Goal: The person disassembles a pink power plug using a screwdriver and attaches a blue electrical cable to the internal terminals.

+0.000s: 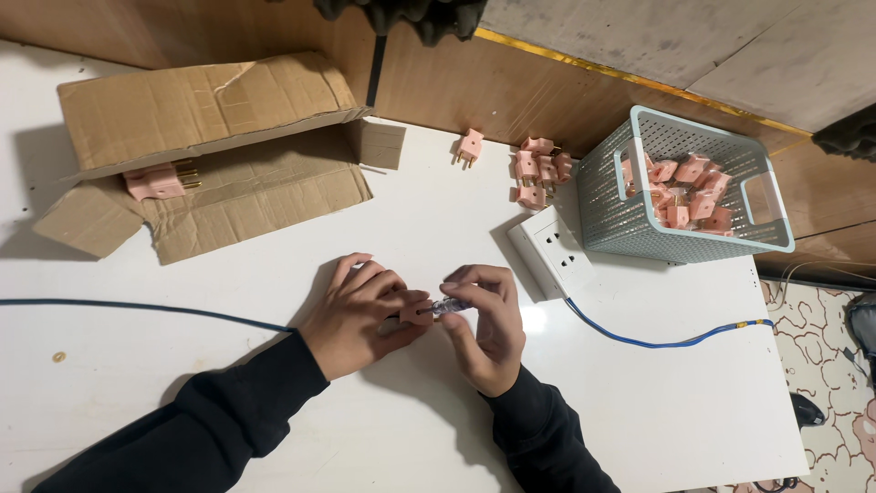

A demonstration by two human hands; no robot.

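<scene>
My left hand (358, 310) grips a small pink plug (417, 313) at the middle of the white table (182, 402). My right hand (488, 319) holds a small screwdriver with a clear handle (450, 306), its tip against the plug. The two hands meet over the table, both in black sleeves. A blue cable (137, 309) runs from the left edge towards my left hand.
An open cardboard box (219, 155) at back left holds a pink plug (157, 182). Loose pink plugs (537, 170) lie at the back. A grey-blue basket (766, 239) of plugs stands right. A white socket block (555, 252) with blue cable (657, 342) lies nearby.
</scene>
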